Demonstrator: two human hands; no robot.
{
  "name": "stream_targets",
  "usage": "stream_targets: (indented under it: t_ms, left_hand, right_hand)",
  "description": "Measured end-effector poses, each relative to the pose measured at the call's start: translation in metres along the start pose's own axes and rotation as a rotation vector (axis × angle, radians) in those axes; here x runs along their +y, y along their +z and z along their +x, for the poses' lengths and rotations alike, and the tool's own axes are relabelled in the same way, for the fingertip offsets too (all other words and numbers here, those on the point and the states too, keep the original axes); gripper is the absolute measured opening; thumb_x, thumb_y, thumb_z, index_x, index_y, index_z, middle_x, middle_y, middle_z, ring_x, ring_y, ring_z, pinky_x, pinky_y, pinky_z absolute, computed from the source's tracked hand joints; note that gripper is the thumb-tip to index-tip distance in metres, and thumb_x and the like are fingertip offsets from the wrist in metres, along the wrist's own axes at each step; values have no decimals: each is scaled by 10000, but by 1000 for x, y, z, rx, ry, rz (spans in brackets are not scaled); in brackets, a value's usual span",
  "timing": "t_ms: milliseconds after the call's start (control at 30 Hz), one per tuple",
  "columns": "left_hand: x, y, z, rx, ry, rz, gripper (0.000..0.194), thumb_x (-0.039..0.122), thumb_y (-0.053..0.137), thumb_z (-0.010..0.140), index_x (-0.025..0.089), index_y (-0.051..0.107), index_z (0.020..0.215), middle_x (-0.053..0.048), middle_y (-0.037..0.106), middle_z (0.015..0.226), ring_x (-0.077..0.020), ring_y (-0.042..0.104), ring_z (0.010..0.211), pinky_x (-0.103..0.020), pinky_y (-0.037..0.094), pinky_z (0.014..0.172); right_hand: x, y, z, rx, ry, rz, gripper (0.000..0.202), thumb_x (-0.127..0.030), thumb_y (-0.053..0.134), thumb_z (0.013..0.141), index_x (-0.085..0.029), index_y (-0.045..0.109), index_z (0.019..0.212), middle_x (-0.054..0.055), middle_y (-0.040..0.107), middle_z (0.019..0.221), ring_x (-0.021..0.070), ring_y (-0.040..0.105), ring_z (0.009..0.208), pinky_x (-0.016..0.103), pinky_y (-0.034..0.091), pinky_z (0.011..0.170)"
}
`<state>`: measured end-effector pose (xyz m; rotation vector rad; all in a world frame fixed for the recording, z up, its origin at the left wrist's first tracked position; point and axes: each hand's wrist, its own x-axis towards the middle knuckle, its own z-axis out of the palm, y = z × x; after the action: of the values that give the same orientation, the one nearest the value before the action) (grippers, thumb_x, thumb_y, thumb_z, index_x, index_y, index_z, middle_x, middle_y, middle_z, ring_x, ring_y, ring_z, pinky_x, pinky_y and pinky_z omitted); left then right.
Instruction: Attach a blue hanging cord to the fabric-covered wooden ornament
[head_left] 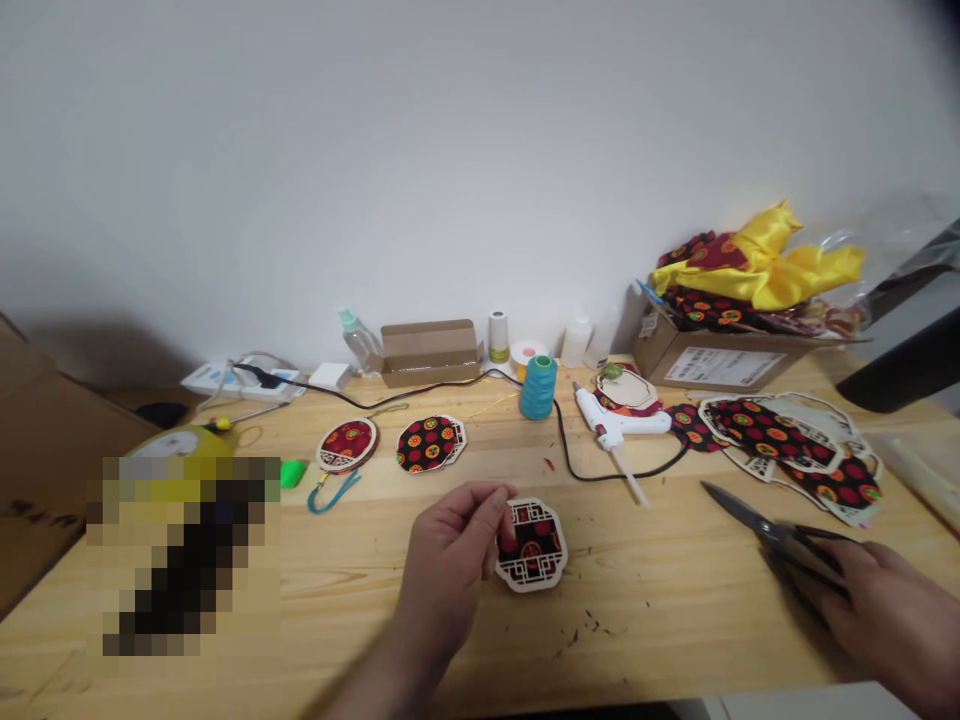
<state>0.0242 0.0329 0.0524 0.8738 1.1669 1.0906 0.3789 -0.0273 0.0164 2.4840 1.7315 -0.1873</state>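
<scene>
While the left hand (454, 545) pinches a patterned ornament (534, 548), right hand (889, 610) gripping scissors (763, 530), box label (721, 366) illegible.

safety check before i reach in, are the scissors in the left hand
No, the right hand holds the scissors, while the left hand pinches the small lattice-framed fabric piece.

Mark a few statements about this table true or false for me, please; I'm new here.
1. The left hand holds a lattice-edged panel. True.
2. The hot glue gun is in the right hand. False: the right hand holds scissors; the hot glue gun lies on the table.
3. The thread cone is teal. True.
4. The shiny yellow fabric lies left of the thread cone. False: the shiny yellow fabric tops the cardboard box, right of the thread cone.
</scene>
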Motion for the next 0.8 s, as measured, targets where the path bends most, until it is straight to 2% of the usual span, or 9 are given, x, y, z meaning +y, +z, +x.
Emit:
stream_targets:
  t_ms: [100,133,233,300,433,500,533,633,800]
  left_hand:
    - [0,0,1,8,1,31,179,314,609,768,154,673,818,56,511,527,1,294,371,-124,208,353]
    - [0,0,1,11,12,51,176,312,607,769,154,672,810,56,510,526,-4,303,377,-126,222,359]
    - [1,2,-1,19,64,135,168,305,595,778,154,668,788,52,511,534,-21,338,403,-134,268,379]
    - [2,3,-3,23,103,208,167,301,584,785,157,661,752,53,508,532,-32,357,415,-141,294,391]
    - [3,2,-7,62,245,361,188,276,564,796,168,640,663,43,539,528,-74,485,502,-162,405,507]
    - [4,0,-8,95,319,419,176,261,550,802,176,653,688,30,587,565,-98,539,561,-179,440,569]
    - [4,-1,-9,105,346,443,172,256,542,806,178,661,709,23,608,588,-106,556,580,-185,448,585]
    - [3,-2,-9,115,398,498,171,244,528,812,177,669,741,9,635,618,-129,592,628,-196,461,608]
    - [0,0,-9,99,466,534,159,232,524,819,184,654,740,18,621,604,-128,601,628,-193,468,612]
  right_hand:
    - [-9,-4,-11,65,-21,277,194,-289,502,750,-176,559,897,190,621,899,274,618,758,358,449,675]
    - [-19,-7,-16,74,-56,410,195,-331,539,733,-198,549,876,158,626,868,264,610,753,347,451,671]
    - [-63,-21,-38,-31,-267,891,235,-421,603,690,-228,551,812,63,594,722,229,575,701,296,453,615]
    - [-96,-30,-52,-173,-359,1176,365,-515,627,651,-230,574,873,57,594,768,219,552,686,287,446,594]
    - [-147,-36,-70,-679,-428,1605,555,-705,583,589,-207,601,834,59,542,760,188,496,669,294,418,618]
    - [-162,-32,-72,-887,-408,1705,631,-782,517,568,-183,589,752,39,482,678,155,448,597,283,392,571]
    - [-168,-29,-73,-948,-397,1725,669,-816,465,568,-174,575,720,25,445,645,137,415,563,274,374,544]
    - [-177,-20,-75,-1008,-327,1786,694,-819,361,640,-154,548,713,-2,378,627,100,354,540,234,330,524]
    - [-178,-14,-77,-1121,-245,1914,600,-728,464,692,-141,579,749,-3,397,636,83,351,549,204,310,532]
